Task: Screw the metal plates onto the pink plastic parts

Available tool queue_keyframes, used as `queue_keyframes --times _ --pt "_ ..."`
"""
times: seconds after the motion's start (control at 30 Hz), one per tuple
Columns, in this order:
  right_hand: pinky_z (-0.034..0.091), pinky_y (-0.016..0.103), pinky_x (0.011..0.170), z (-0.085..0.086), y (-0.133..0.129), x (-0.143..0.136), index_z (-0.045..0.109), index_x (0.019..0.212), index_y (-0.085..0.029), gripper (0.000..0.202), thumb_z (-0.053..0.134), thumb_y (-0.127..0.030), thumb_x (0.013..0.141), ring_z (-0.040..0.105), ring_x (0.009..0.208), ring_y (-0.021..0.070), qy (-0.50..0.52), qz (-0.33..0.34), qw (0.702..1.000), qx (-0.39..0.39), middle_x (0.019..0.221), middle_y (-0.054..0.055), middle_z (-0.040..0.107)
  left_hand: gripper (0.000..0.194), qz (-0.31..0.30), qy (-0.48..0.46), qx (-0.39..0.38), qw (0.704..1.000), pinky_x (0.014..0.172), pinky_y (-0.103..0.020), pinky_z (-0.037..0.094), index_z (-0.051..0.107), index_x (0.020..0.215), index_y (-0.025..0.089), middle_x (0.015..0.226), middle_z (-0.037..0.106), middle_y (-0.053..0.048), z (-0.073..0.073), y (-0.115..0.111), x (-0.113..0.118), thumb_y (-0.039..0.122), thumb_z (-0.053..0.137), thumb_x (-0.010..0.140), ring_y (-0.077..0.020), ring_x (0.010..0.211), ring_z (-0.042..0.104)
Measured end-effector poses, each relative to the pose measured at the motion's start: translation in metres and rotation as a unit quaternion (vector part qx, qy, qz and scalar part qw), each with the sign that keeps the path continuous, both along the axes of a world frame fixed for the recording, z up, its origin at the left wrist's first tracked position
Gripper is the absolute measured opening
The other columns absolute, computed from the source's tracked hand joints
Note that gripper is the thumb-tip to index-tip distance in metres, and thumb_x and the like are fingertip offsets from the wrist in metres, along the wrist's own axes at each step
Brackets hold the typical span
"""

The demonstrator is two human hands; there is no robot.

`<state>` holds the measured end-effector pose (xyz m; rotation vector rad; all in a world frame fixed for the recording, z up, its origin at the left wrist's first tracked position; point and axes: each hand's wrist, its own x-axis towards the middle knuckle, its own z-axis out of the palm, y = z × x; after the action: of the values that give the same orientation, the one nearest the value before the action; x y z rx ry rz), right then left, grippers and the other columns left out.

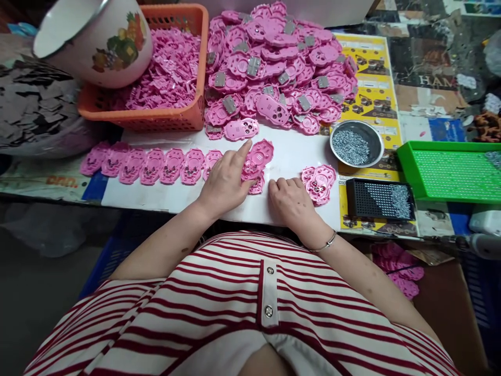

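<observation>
My left hand (227,180) grips a pink plastic casing (259,155) between thumb and fingers, tilted over another pink piece (257,185) on the white work surface. My right hand (291,201) rests with curled fingers on that surface; its fingertips are hidden, so what they may hold does not show. Just right of it lie stacked pink casings (319,184) with dark round holes. Left of my left hand runs a row of pink casing halves (171,166) with small metal parts in them, its near end partly covered by the hand.
Behind my hands rises a heap of pink casings (274,68). An orange basket (201,68) of small pink parts supports an enamel pot (117,47). To the right are a metal bowl of screws (354,146), a black perforated tray (368,201) and a green tray (450,196).
</observation>
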<state>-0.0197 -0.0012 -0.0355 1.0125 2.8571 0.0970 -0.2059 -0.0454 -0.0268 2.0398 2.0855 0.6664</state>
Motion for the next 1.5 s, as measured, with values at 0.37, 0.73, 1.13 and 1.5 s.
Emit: queue_keyframes --times 0.37,0.73,1.13,1.5 --pt "0.032 0.036 0.079 -0.004 0.001 -0.002 0.063 0.100 -0.009 0.029 0.035 -0.006 0.092 0.054 0.083 0.0220 0.023 -0.013 1.000 -0.016 0.090 0.015 0.063 0.078 0.005 0.001 -0.005 1.000 0.098 -0.039 0.051 0.034 0.153 0.016 0.122 0.059 -0.012 -0.002 -0.002 -0.004 0.022 0.070 0.085 -0.0278 0.113 0.059" --pt "0.036 0.037 0.083 0.014 0.009 0.001 0.063 0.108 -0.013 0.035 0.029 -0.010 0.097 0.052 0.088 0.0236 0.114 -0.021 0.993 0.006 0.102 0.015 0.065 0.081 -0.019 0.091 -0.018 0.995 0.101 -0.045 0.046 0.028 0.157 0.013 0.111 0.064 -0.012 0.006 0.002 0.004 0.029 0.066 0.088 -0.0307 0.106 0.060" --pt "0.034 0.036 0.075 0.032 0.020 -0.018 0.066 0.100 -0.010 0.032 0.034 -0.008 0.095 0.049 0.079 0.0202 0.143 0.038 0.989 -0.003 0.090 0.013 0.063 0.078 -0.098 0.022 -0.037 0.994 0.096 -0.040 0.050 0.022 0.158 0.015 0.117 0.062 -0.012 0.002 0.003 0.016 0.015 0.054 0.088 -0.0263 0.108 0.060" --pt "0.039 0.034 0.073 0.043 0.035 0.019 0.068 0.114 -0.015 0.031 0.042 -0.019 0.097 0.057 0.085 0.0193 0.171 -0.074 0.982 0.015 0.102 0.012 0.068 0.083 -0.082 0.037 -0.022 0.996 0.094 -0.040 0.050 0.021 0.158 0.011 0.116 0.060 -0.013 0.000 0.004 0.005 0.019 0.065 0.088 -0.0278 0.107 0.057"
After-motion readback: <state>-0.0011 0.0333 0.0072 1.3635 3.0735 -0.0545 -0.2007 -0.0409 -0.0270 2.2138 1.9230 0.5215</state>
